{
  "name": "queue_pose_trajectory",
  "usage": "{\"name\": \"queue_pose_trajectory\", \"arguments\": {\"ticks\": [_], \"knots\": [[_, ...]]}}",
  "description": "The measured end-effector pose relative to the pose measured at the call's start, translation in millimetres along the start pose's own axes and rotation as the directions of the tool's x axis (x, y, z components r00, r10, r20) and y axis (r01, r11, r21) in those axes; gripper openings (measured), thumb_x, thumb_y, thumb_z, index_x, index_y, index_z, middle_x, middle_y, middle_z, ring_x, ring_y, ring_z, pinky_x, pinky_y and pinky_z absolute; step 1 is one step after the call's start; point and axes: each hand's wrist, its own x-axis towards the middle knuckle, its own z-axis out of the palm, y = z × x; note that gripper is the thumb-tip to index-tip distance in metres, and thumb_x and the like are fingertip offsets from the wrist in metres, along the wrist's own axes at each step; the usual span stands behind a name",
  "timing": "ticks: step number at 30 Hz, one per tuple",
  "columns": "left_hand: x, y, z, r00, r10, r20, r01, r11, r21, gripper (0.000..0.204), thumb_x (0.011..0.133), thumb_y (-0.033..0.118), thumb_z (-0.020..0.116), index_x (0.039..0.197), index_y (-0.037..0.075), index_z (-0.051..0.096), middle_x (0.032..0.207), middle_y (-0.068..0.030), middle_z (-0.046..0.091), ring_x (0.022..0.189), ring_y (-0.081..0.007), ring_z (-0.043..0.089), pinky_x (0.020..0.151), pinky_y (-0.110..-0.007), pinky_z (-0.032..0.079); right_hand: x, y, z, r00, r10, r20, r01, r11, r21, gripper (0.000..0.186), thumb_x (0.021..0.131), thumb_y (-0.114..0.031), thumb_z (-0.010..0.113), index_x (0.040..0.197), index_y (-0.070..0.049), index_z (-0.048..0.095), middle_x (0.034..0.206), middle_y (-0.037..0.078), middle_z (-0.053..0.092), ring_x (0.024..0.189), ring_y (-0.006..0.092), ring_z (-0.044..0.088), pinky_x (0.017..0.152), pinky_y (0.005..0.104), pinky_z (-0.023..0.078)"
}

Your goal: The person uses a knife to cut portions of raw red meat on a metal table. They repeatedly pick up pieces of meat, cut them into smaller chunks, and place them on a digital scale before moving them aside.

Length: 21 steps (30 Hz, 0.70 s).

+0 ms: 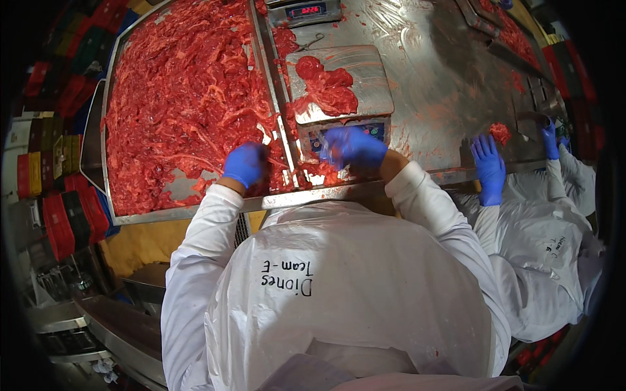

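- Apparently a meat-weighing station: a wide steel tray [163, 214] of raw red meat trimmings [189, 91] sits on the left, within easy reach of the left hand [245, 164].
- Left hand, blue-gloved, low over the tray's near right corner, beside the metal divider [270, 78]. Fingers blurred; cannot tell how far closed or whether they grip any meat.
- Right hand [355, 146], also blue-gloved, in front of the bench scale [375, 98], partly covering its button panel. Fingers look curled; cannot tell if anything is held.
- Cut meat pieces [329, 88] rest on the scale's platform, clear of both hands. Placed there for weighing, I judge; scale set just past the divider, probably to keep the transfer short.
- Loose scraps [319, 174] lie at the table's near edge, below the scale. Divider likely keeps tray meat off the work surface.
- A metal tool with looped handles [311, 42], probably scissors, lies behind the platform.
- Writing: a 2nd scale [303, 12] at the top shows lit red digits. Wearer's white apron [365, 280] carries 2 lines of black marker, upside down from this view; perhaps identifies wearer and group. Co-worker's apron [554, 267] is similarly marked. No brand made out.
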Motion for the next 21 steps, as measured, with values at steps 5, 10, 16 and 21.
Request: {"name": "queue_pose_trajectory", "arguments": {"ticks": [5, 10, 16, 21], "knots": [[-13.5, -8.4, -1.5, 0.989, 0.142, 0.045, -0.138, 0.987, -0.084, 0.022, 0.081, 0.021, 0.077, 0.102, 0.013, 0.074, 0.102, -0.0181, 0.071, 0.094, -0.038, 0.069, 0.083, -0.046, 0.057, -44.1, 24.9, 14.5, 0.996, -0.027, 0.088, 0.045, 0.978, -0.205, 0.025, 0.09, -0.025, 0.08, 0.101, -0.005, 0.069, 0.09, 0.006, 0.071, 0.082, 0.0224, 0.07, 0.074, 0.0373, 0.056], [-0.9, -47.1, -51.1, 0.919, -0.119, -0.375, 0.081, 0.99, -0.117, 0.035, 0.083, 0.012, 0.071, 0.118, 0.01, 0.072, 0.128, -0.0193, 0.067, 0.126, -0.0383, 0.059, 0.11, -0.044, 0.048, -110.5, 31.1, -47.5, 0.867, -0.083, -0.491, 0.326, 0.84, 0.433, 0.051, 0.1, -0.034, 0.069, 0.133, 0.003, 0.057, 0.116, 0.015, 0.07, 0.111, 0.0278, 0.07, 0.1, 0.0421, 0.056], [95.4, 49.5, -83.8, 0.763, 0.155, -0.628, -0.294, 0.948, -0.123, 0.072, 0.082, 0.019, 0.071, 0.151, 0.009, 0.052, 0.16, -0.0291, 0.041, 0.149, -0.0445, 0.037, 0.124, -0.047, 0.032, -66.3, -33.8, -8.5, 0.881, -0.441, -0.171, 0.473, 0.825, 0.309, 0.061, 0.098, -0.043, 0.073, 0.136, 0.002, 0.057, 0.128, 0.015, 0.068, 0.119, 0.0243, 0.067, 0.102, 0.0412, 0.054], [107.2, 126.5, -68.8, 0.801, 0.386, -0.457, -0.404, 0.913, 0.063, 0.053, 0.081, 0.017, 0.07, 0.133, 0.01, 0.065, 0.127, -0.018, 0.068, 0.121, -0.0361, 0.063, 0.104, -0.044, 0.052, 4.4, -46.8, -24.6, 0.722, -0.409, -0.559, 0.508, 0.861, 0.027, 0.042, 0.1, -0.028, 0.073, 0.127, 0.001, 0.06, 0.117, 0.01, 0.071, 0.106, 0.0168, 0.067, 0.093, 0.0333, 0.054]]}}
